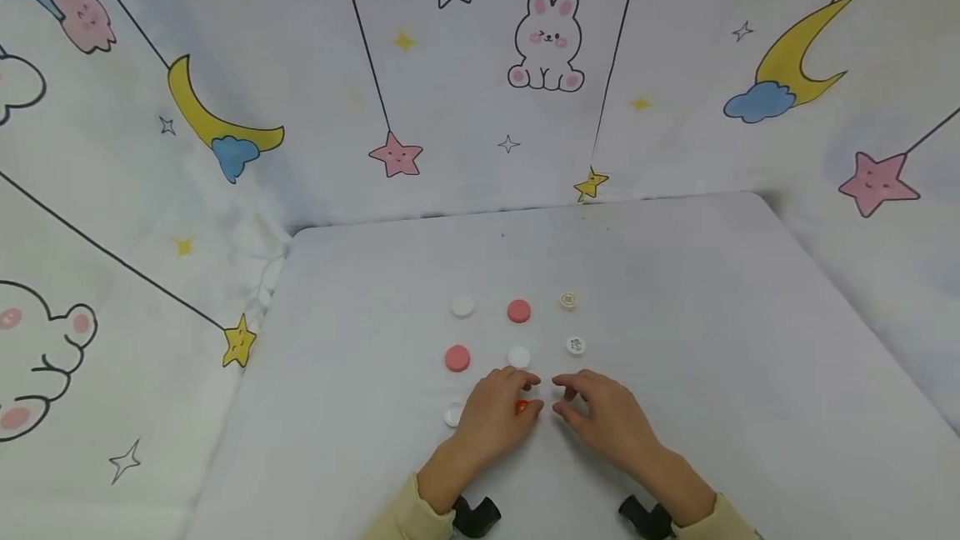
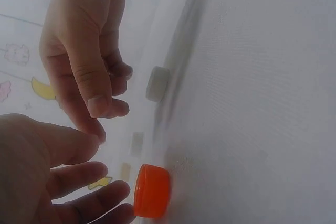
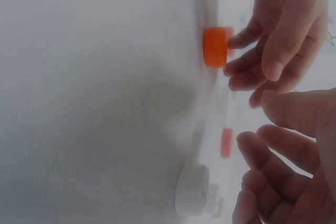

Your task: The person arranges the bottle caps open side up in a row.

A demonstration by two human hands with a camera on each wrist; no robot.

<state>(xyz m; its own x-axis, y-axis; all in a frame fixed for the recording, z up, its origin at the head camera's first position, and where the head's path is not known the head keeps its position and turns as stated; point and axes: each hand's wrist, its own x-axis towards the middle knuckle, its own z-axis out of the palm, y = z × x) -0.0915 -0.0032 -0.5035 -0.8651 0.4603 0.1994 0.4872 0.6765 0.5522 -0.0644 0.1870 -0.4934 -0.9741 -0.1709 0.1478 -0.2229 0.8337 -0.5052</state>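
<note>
My left hand (image 1: 495,413) hovers low over the table with fingers loosely bent and nothing between them. Beside its fingers stands an orange bottle cap (image 2: 152,191), partly covered by the hand in the head view. A white cap (image 1: 452,415) peeks out at the left of that hand. Facing it across a small gap, my right hand (image 1: 611,419) is also loosely bent and holds nothing. Near the right hand's fingers, in the right wrist view, lies a white cap (image 3: 192,190); the head view hides it. Thumb and fingers of both hands point toward each other.
Beyond the hands, caps lie in rows: white (image 1: 462,306), red (image 1: 519,311) and yellowish (image 1: 567,300) at the back; red (image 1: 457,358), white (image 1: 518,357) and green-marked white (image 1: 575,346) nearer. A cartoon-printed curtain (image 1: 465,90) rises behind the white table (image 1: 360,307).
</note>
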